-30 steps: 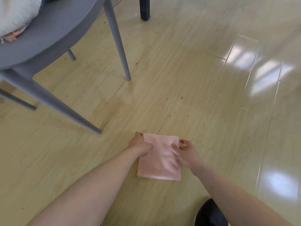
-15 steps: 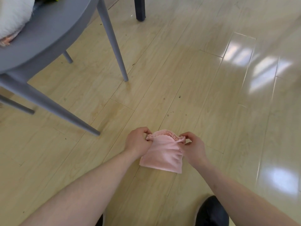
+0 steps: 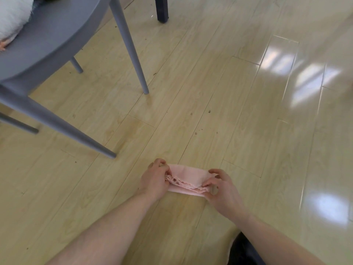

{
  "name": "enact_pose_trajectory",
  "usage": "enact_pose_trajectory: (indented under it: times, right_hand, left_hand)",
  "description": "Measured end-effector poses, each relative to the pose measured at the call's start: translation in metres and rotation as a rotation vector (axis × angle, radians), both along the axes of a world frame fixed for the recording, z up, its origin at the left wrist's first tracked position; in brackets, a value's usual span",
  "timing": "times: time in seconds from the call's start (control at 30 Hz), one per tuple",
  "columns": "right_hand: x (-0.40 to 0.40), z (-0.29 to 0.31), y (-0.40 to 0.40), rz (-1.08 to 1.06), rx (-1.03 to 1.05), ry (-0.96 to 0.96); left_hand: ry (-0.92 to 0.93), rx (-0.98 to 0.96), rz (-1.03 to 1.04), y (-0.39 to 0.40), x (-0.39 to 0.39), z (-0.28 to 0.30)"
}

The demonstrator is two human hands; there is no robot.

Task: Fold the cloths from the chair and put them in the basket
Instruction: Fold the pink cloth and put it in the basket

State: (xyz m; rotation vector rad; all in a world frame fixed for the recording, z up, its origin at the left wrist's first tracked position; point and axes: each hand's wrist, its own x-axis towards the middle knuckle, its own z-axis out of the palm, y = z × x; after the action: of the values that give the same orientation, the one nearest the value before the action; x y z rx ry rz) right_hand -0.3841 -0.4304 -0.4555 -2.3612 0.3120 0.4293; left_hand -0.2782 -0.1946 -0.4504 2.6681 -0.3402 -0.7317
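Observation:
A small pink cloth (image 3: 188, 176) lies on the wooden floor in front of me, its far edge doubled back towards me over the near part. My left hand (image 3: 155, 179) pinches the folded layers at the cloth's left end. My right hand (image 3: 219, 187) pinches them at the right end. At the top left stands a grey chair (image 3: 57, 35) with a white fluffy cloth (image 3: 13, 18) on its seat. No basket is in view.
Grey chair legs (image 3: 131, 54) slant down to the floor left of and beyond the cloth. A dark furniture leg (image 3: 162, 10) stands at the top. A dark shoe (image 3: 244, 249) shows at the bottom edge. Glossy floorboards (image 3: 286, 111) stretch to the right.
The cloth lay flat under both hands a second ago. Both hands lifted its far edge and brought it over towards me, halving the cloth.

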Motion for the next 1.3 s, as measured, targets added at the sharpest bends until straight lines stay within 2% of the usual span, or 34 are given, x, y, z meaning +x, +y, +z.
enact_pose_trajectory:
  times: [0.07, 0.27, 0.43, 0.5, 0.6, 0.8, 0.97, 1.07, 1.3]
  right_hand:
    - [-0.003, 0.001, 0.001, -0.012, 0.028, 0.056]
    - [0.004, 0.003, 0.007, -0.227, 0.111, 0.08]
    - [0.011, 0.011, 0.011, -0.397, 0.175, 0.176]
    - [0.014, 0.022, 0.009, -0.423, 0.234, 0.181]
    - [0.022, 0.054, 0.006, -0.433, 0.318, 0.177]
    - [0.052, 0.153, -0.008, -0.423, 0.282, 0.023]
    - [0.067, 0.26, -0.016, -0.397, 0.33, -0.12]
    - [0.066, 0.324, -0.007, -0.394, 0.341, -0.197]
    - [0.034, 0.426, 0.02, -0.383, 0.432, -0.257]
  left_hand:
    - [0.053, 0.01, 0.039, -0.001, -0.003, 0.001]
    - [0.117, -0.12, 0.295, -0.01, -0.008, 0.004]
    - [0.2, -0.143, 0.435, -0.01, -0.011, 0.005]
    - [0.267, -0.187, 0.448, -0.01, -0.01, 0.012]
    - [0.312, -0.171, 0.324, -0.012, 0.0, 0.035]
    - [0.261, -0.254, 0.253, -0.022, 0.033, 0.144]
    - [0.15, -0.498, 0.303, -0.028, 0.046, 0.266]
    - [0.06, -0.567, 0.318, -0.023, 0.041, 0.329]
    - [-0.022, -0.755, 0.288, 0.009, 0.008, 0.414]
